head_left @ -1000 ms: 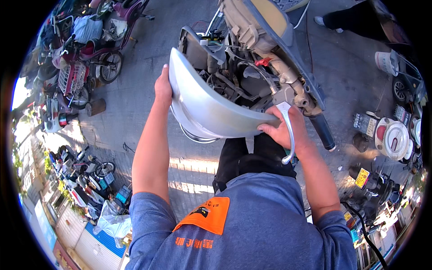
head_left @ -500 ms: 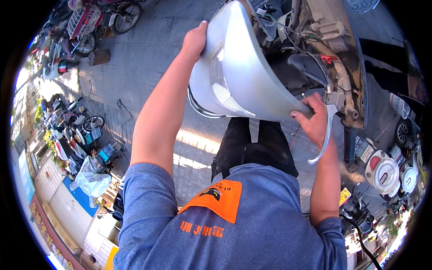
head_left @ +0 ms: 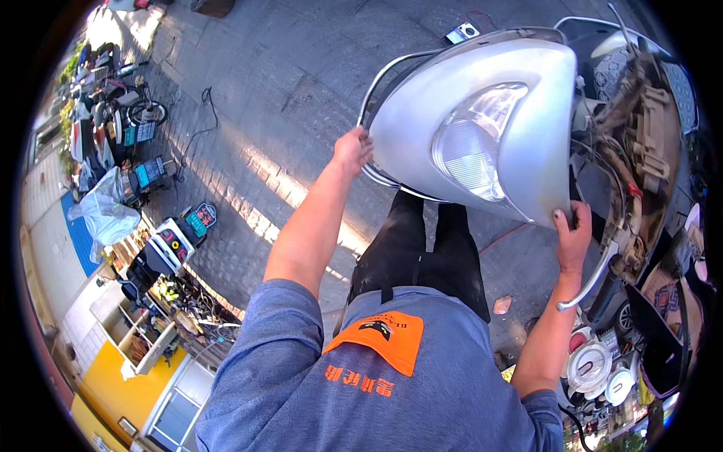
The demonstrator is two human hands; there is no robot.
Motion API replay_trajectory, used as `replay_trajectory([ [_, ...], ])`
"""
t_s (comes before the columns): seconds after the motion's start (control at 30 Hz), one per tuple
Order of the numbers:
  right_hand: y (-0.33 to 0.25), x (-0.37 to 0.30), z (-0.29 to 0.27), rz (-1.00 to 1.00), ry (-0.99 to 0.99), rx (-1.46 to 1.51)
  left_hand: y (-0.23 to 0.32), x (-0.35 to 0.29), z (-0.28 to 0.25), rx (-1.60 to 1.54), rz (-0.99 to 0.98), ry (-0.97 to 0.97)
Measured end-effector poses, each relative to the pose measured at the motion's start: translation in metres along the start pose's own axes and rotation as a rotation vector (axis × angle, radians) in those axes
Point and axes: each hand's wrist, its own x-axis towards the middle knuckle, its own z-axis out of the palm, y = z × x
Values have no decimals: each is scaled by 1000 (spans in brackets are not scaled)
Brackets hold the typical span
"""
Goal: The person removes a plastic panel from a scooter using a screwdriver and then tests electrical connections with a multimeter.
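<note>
A silver scooter front panel [head_left: 407, 128] with a clear headlight [head_left: 471, 143] set in it is in front of me, its outer face turned up. At its left edge, beside a curved chrome bar [head_left: 385, 74], my left hand [head_left: 352, 151] has its fingers curled in; the exact grip is partly hidden. My right hand [head_left: 574, 235] pinches the panel's near right corner, thumb on the outer face and fingers around the edge. Right of the panel stands the bared scooter frame [head_left: 651, 147] with loose wires. A metal brake lever [head_left: 591, 285] curves past my right wrist.
A small meter-like device [head_left: 462, 32] lies on the paved ground [head_left: 263, 83] beyond the panel. Parked scooters [head_left: 124, 120] line the left side, with a cable [head_left: 207, 113] near them. White round-lidded containers [head_left: 590, 367] stand at lower right.
My view has swung, and the panel now sits further right with its headlight face showing more fully. My left hand has gone from the panel's upper edge to its left edge; the right hand keeps its corner.
</note>
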Motion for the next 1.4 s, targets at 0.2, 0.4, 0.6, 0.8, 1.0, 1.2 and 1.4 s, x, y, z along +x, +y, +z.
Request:
replay_trajectory([
  [0.2,16,-14,18,-1,127,-105,-120,31,-51,-289,-145,8],
  [0.4,9,-12,40,41,209,-90,-139,70,-6,-564,23,66],
  [0.6,-12,6,49,76,198,-88,-143,67,-9,-641,49,113],
  [0.8,-52,4,63,-18,235,-243,-134,73,-15,-838,98,252],
  [1.0,-60,0,59,-99,292,-105,-132,47,-53,-987,87,44],
  [1.2,-98,-47,69,-175,96,2,-162,35,-98,-1000,11,40],
  [1.4,-150,-55,110,-354,-46,-120,-175,24,-137,-766,-211,82],
])
